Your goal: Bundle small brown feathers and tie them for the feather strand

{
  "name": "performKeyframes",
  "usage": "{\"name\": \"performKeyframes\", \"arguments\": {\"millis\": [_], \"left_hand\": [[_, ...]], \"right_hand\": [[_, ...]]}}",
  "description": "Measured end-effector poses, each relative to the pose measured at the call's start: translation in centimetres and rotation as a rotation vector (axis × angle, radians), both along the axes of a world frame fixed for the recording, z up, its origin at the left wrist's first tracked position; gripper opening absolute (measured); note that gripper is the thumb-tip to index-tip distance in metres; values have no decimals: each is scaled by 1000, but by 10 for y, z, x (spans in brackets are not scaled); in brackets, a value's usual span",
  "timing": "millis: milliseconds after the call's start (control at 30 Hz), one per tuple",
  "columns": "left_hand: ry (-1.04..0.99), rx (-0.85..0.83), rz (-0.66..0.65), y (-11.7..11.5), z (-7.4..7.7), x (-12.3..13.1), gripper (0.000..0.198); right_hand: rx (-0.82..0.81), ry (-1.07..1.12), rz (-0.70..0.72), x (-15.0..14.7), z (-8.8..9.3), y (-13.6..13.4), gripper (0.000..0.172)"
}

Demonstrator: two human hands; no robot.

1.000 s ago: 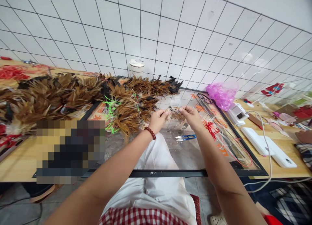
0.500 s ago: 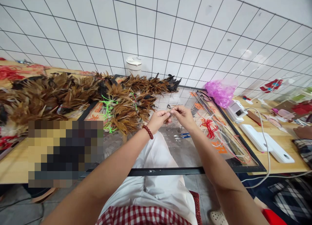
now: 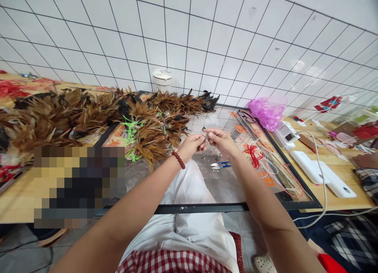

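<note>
Over the glass-topped table, my left hand [image 3: 194,144] is closed in a pinch on a small dark-tipped feather [image 3: 203,129], most of which the fingers cover. Close beside it, my right hand [image 3: 221,141] has thumb and fingertips brought together at the same spot; what lies between them is too small to make out. Bunches of brown feathers [image 3: 150,143], some tied with bright green cord [image 3: 132,133], lie left of my hands. Blue-handled thread snips [image 3: 221,165] rest on the glass just below my right hand.
A larger pile of brown feathers [image 3: 67,111] covers the left side. Red cords [image 3: 254,155], glasses [image 3: 246,116] and a purple plastic bag [image 3: 268,110] lie to the right, with a white power strip [image 3: 323,174] and cable beyond. A white lidded cup [image 3: 162,79] stands by the wall.
The right fingers have shifted slightly, the index finger now straighter and the hand a little apart from the left. The left hand stays nearly in place.
</note>
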State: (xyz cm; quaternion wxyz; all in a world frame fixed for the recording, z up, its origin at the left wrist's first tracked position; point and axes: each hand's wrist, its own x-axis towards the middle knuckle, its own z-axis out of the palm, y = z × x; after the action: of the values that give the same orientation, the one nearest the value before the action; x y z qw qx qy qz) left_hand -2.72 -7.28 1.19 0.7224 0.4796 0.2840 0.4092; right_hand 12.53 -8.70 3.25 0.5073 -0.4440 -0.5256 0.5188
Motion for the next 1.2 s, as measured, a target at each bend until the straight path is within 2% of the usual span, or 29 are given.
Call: {"name": "performKeyframes", "arguments": {"millis": [167,267,400,533,633,700,800,867,1000,1100,1200], "left_hand": [[-14,-3,-98,-1,-3,0,31],[-50,-27,-126,-2,-4,1,36],[-86,-74,-90,-2,-6,5,40],[-45,-9,-10,-2,-7,7,33],[-76,38,33,-1,-7,5,27],[-123,23,86,1,-6,4,23],[-204,-32,201,4,-6,2,19],[-235,-55,257,6,-6,1,19],[-249,-59,280,7,-6,1,20],[-246,-54,282,6,-6,2,20],[-240,-57,291,7,-7,2,20]], "right_hand": [[25,0,55,-3,-3,-2,30],[36,2,40,-4,-3,-3,32],[84,-65,-59,-10,-4,-4,34],[92,-61,-19,-15,-3,-4,35],[139,-100,-164,-4,0,1,29],[204,-197,-336,12,1,7,24],[211,-498,-464,37,-5,16,15],[213,-736,-484,46,-12,20,12],[265,-1091,-433,44,-25,20,19],[290,-1189,-455,42,-24,17,16],[301,-1042,-526,40,-16,15,17]]}}
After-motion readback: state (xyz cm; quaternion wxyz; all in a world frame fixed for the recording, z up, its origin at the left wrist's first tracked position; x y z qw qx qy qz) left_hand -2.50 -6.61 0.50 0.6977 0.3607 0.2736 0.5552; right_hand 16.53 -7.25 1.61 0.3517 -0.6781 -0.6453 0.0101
